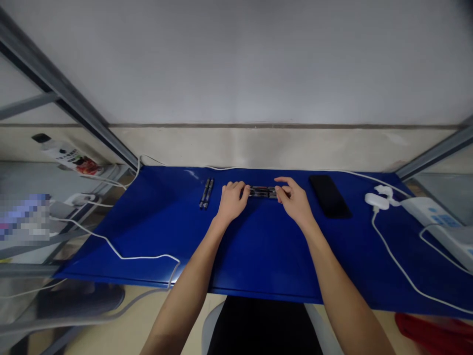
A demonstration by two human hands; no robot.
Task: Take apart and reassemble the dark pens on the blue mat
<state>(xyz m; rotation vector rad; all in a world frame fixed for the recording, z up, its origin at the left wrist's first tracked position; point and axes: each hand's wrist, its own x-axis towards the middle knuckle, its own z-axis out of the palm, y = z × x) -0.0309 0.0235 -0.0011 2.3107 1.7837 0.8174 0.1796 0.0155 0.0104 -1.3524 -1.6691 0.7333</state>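
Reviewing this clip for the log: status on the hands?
Left hand and right hand at either end of the dark pens. Two more pens off left. Black smartphone off right.

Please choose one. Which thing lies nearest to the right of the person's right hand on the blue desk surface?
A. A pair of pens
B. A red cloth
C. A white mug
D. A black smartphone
D. The black smartphone lies flat on the blue desk surface just beside the right hand, with no other object between them.
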